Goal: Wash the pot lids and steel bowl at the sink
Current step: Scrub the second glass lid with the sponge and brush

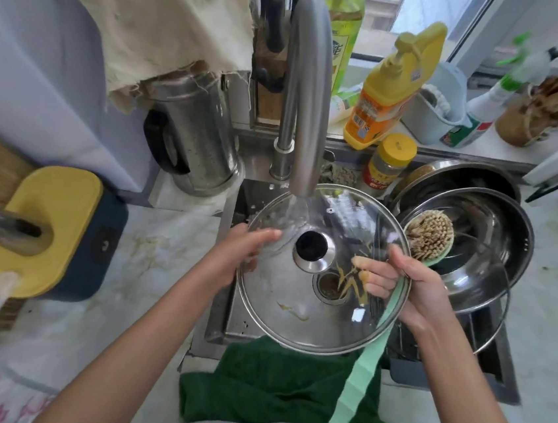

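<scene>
A glass pot lid point(300, 298) with a steel knob point(313, 251) is held over the sink point(226, 313), and water from the tap point(311, 104) runs onto it. My left hand point(241, 255) lies on the lid's upper left with its fingers straight on the wet glass. Gripping the lid's right rim is my right hand point(413, 286), which holds a green-handled bristle brush point(428, 233) against it; its fingertips show through the glass. A steel bowl point(481, 252) sits at the right of the sink, with a second lid's rim point(506, 304) leaning there.
A green towel point(271, 384) hangs over the sink's front edge. Behind the sink stand a steel kettle point(197, 133), a yellow soap bottle point(392, 92) and a yellow-capped jar point(389, 161). A yellow and navy holder point(42, 229) sits on the left counter.
</scene>
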{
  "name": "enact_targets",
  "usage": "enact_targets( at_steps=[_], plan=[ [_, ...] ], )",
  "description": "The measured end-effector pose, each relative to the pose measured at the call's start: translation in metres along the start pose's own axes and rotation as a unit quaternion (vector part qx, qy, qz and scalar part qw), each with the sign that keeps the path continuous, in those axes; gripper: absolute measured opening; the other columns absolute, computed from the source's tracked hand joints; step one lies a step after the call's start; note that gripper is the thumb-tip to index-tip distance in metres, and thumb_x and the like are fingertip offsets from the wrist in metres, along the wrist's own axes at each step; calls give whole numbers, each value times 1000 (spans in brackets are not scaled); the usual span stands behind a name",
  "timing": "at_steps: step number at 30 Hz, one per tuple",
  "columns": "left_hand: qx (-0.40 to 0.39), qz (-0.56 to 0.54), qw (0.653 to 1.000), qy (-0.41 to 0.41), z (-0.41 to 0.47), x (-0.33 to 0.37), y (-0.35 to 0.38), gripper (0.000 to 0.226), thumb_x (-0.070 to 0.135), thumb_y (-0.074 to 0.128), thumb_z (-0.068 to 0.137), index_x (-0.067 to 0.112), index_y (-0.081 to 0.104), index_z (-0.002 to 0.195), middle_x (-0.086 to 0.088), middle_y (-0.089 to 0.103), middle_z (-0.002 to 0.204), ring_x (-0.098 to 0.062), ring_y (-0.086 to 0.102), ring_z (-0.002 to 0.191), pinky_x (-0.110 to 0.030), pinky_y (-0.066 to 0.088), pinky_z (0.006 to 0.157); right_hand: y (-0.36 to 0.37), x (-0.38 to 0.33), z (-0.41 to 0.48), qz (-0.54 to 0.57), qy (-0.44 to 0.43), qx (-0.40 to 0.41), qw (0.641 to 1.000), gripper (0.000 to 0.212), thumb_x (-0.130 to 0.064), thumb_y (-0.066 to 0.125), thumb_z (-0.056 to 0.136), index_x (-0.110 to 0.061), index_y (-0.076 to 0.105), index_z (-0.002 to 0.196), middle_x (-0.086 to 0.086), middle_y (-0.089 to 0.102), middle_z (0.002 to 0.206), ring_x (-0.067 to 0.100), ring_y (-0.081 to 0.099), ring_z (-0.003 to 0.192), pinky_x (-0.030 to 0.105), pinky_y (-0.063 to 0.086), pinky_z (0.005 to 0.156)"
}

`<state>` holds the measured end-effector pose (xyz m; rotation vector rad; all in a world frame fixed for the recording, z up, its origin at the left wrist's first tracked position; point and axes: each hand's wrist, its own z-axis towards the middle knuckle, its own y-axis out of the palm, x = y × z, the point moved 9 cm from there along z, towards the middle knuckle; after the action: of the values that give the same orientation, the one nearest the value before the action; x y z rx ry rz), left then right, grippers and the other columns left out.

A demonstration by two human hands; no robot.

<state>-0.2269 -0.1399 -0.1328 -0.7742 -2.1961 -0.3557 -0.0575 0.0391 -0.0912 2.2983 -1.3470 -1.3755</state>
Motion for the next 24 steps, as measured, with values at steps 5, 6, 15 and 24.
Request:
enact_targets(
  at_steps=[5, 6, 15, 24],
  plan=[
    [57, 40, 997, 34, 8, 10, 1, 40, 49, 73, 78, 14, 67, 96, 11, 50, 51, -5, 44, 44, -21, 32, 48, 7, -1, -2, -10, -2, -7, 1000, 51, -34, 99, 26, -21, 63, 59, 33, 68, 96, 26, 71, 65, 29, 58, 52],
    [75, 39, 996, 27, 11, 8, -3, 44, 45, 69, 82, 7, 64, 102, 8, 48, 56, -6, 44, 47, -22, 32, 48, 6, -2, -2, -4, -5, -3, 1000, 52, -33, 99, 26, -21, 62, 60, 33, 67, 96, 26, 71, 64, 29, 58, 52],
    [125, 102, 987, 19, 17, 6, -3, 94, 72, 60, 70, 1, 48, 130, -19, 56, 130, -35, 56, 115, -43, 48, 90, 11, -4, -7, -7, -17, -1, 1000, 50, -35, 99, 26, -22, 63, 59, 32, 68, 95, 28, 72, 68, 29, 58, 53],
    [54, 282, 896, 338, -9, 18, 50, 47, 21, 28, 102, 26, 28, 149, 12, 24, 156, -7, 16, 147, -28, 8, 120, 22, 2, -8, 28, -62, 73, 995, 28, -25, 65, 68, -10, 46, 82, 26, 71, 89, 25, 73, 69, 27, 58, 54]
  ],
)
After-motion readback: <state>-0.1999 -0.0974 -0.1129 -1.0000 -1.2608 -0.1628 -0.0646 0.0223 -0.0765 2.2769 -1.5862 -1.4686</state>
